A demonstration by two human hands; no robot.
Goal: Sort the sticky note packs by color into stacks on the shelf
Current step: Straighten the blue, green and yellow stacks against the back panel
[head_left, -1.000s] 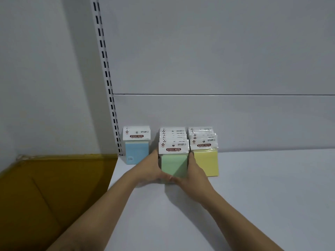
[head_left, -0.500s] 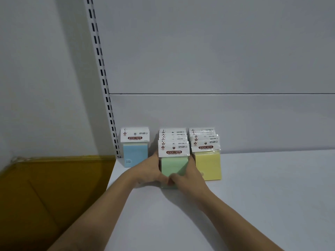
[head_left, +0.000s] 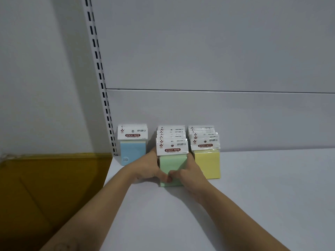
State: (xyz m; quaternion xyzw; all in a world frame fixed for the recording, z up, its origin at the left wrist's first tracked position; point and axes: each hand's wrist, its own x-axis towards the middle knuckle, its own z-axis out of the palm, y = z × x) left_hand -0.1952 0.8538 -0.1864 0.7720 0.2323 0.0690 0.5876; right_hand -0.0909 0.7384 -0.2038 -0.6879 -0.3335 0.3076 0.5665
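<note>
Plainly, the green stack (head_left: 173,165) was clasped from both sides on the shelf (head_left: 253,196), between the blue pack (head_left: 133,153) and the yellow stack (head_left: 207,163). The left hand (head_left: 148,167) and right hand (head_left: 190,173) were curled round its flanks, thumbs met on the front pack. If the squeeze were uneven, the upright packs might be fanned or toppled forward, or the neighbouring yellow stack nudged askew.

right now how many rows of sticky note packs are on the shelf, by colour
blue row: 1
green row: 1
yellow row: 1
total: 3 rows
The left hand and right hand hold the green row. The packs in each row overlap too much to count exactly.
</note>
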